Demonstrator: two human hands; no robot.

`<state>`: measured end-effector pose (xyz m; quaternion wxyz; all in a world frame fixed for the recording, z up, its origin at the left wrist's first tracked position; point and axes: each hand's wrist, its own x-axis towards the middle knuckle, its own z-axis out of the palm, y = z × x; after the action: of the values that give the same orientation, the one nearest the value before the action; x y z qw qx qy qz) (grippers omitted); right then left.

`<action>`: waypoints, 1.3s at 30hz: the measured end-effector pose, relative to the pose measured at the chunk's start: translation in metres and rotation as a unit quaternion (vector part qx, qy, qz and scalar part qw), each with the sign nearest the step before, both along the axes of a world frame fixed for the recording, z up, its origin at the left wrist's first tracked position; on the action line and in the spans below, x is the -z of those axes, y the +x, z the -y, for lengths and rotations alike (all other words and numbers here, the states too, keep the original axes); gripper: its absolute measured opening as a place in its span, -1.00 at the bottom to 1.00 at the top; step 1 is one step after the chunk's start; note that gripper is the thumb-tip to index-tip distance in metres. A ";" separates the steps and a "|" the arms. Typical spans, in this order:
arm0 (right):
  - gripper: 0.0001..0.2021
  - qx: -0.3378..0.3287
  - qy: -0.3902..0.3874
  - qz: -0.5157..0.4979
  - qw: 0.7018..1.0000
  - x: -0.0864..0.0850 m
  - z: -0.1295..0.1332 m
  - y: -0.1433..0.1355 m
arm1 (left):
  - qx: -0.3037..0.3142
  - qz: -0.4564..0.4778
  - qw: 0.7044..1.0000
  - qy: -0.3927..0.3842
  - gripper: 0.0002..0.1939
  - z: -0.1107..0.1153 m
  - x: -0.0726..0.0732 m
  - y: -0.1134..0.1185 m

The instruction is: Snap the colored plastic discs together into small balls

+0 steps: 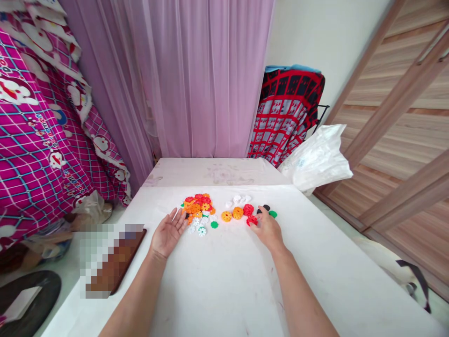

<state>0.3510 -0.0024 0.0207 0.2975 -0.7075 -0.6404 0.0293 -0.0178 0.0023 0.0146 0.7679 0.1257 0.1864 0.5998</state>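
Note:
A mixed pile of orange, red, white and green notched discs [196, 207] lies on the white table. My left hand [169, 232] rests palm up at the pile's left side, fingers spread, holding nothing. To the right, my right hand [268, 227] reaches over a red disc [251, 220], its thumb and fingers around or just beside it; whether it grips the disc is unclear. Near its fingertips are black discs [266, 207] and a green disc [272, 214]. Two orange discs [237, 213] and another red one [248, 209] sit between the hands, with white pieces [237, 201] behind them.
A single green disc [214, 224] lies by the pile. On the table's left edge is a pixelated brown flat object [119, 262]. A white plastic bag [317, 159] stands at the right edge, and purple curtains [206, 79] hang behind the table [224, 290].

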 end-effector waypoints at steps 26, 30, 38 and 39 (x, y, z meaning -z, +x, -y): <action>-0.75 -0.145 0.022 0.064 0.987 -0.042 -0.014 -0.061 | -0.021 0.040 0.999 -0.010 -0.67 0.001 -0.003 0.002; -0.75 -0.191 -0.033 0.084 0.977 -0.046 -0.037 -0.106 | -0.037 0.044 0.998 -0.026 -0.69 0.002 -0.005 0.004; -0.70 -0.171 -0.112 0.174 0.963 -0.048 -0.065 -0.157 | -0.026 0.042 0.999 -0.018 -0.70 0.004 -0.008 0.006; -0.69 -0.167 -0.118 0.181 0.962 -0.048 -0.066 -0.161 | -0.024 0.042 0.999 -0.017 -0.70 0.004 -0.008 0.006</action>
<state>0.1905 0.0636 0.0691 0.0820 -0.6141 -0.7845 0.0255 -0.0118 -0.0014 0.0230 0.7627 0.0833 0.1668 0.6193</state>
